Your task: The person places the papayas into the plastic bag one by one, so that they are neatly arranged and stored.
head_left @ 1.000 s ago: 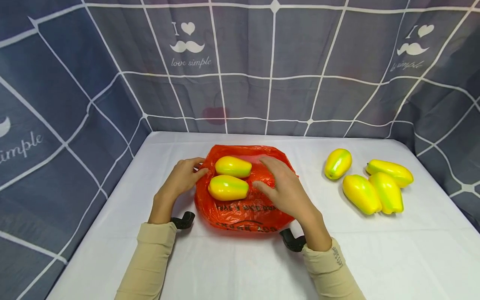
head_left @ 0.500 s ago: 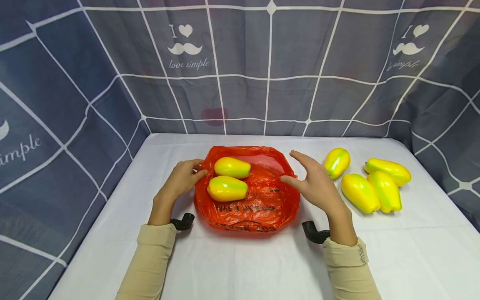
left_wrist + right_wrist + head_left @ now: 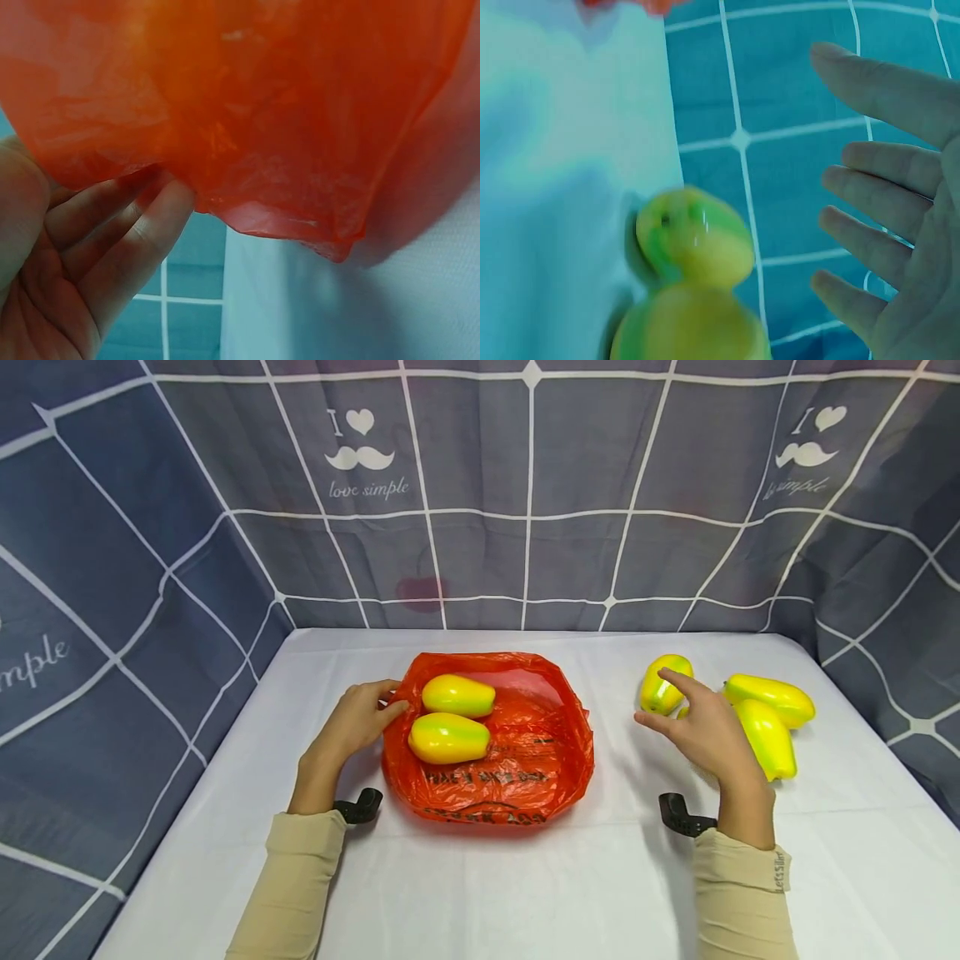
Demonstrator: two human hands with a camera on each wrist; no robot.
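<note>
A red plastic bag lies spread with its mouth open on the white table. Two yellow-green papayas sit inside its left half, a rear papaya and a front papaya. The left hand holds the bag's left rim; in the left wrist view its fingers meet the red plastic edge. To the right, the right hand hovers with spread fingers over the loose papayas, holding nothing. It partly hides one of them. Beside it are a papaya at the back and another papaya.
One more papaya lies at the far right of the group. A white cloth covers the table. Grey checked curtains stand behind and at both sides.
The right hand has moved right, from above the bag to above the loose papayas. The left hand has stayed at the bag's left rim, and both papayas in the bag lie as before.
</note>
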